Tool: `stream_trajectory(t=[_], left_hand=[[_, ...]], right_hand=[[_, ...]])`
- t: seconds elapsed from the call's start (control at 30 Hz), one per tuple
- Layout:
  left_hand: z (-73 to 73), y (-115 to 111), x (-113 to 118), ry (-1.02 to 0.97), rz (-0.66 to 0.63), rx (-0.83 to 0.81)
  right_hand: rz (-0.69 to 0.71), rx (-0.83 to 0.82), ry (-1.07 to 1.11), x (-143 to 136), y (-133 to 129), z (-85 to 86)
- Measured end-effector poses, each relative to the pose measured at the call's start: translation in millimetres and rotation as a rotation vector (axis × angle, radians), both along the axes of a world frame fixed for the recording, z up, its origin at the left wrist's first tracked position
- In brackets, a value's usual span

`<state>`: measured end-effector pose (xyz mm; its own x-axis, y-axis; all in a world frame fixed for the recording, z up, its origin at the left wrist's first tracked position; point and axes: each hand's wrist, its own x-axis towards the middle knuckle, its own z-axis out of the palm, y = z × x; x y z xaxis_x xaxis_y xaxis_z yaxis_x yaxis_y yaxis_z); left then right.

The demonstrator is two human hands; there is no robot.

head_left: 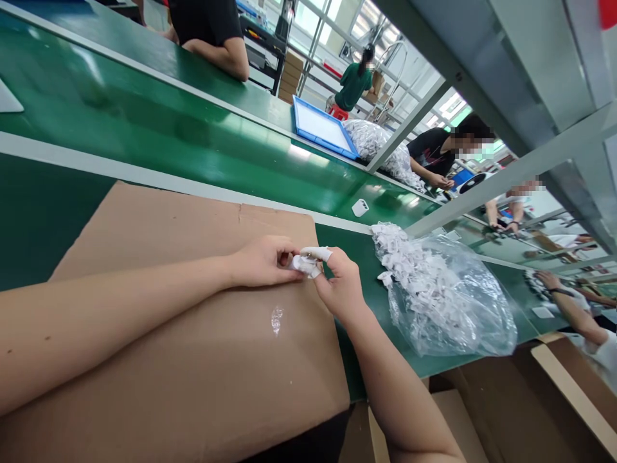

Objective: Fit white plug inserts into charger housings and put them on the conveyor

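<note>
Over the cardboard sheet, my left hand pinches a small white piece between thumb and fingers. My right hand grips the same piece from the other side, with white covers on its fingertips. The piece is partly hidden by my fingers, so its exact shape is unclear. A small crumpled clear plastic scrap lies on the cardboard below my hands. To the right, a clear plastic bag lies open with many small white pieces spilling from it.
A white block rests on the green conveyor beyond a metal rail. Past it are a blue-rimmed tray and another full bag. A slanted metal post rises at the right. Cardboard boxes stand lower right. Several people work around.
</note>
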<state>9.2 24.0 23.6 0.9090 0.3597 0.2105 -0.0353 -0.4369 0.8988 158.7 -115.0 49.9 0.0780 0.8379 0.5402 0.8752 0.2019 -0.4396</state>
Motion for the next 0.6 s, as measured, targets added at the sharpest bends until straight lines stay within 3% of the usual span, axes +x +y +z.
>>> stream_trajectory(t=[0.2, 0.3, 0.4, 0.6], left_hand=[[-0.5, -0.9, -1.5, -0.046, 0.035, 0.132], [-1.3, -4.0, -2.7, -0.038, 0.05, 0.063], [-0.5, -7.0, -4.6, -0.006, 0.074, 0.065], [1.3, -9.4, -5.6, 0.023, 0.151, 0.431]], right_hand=[[-0.146, -0.058, -0.182, -8.3, -0.3, 1.2], [-0.159, -0.09, -0.192, -8.9, 0.5, 1.1], [-0.173, -0.113, -0.099, -7.7, 1.7, -2.3], [-0.218, -0.083, 0.241, -14.3, 2.5, -13.2]])
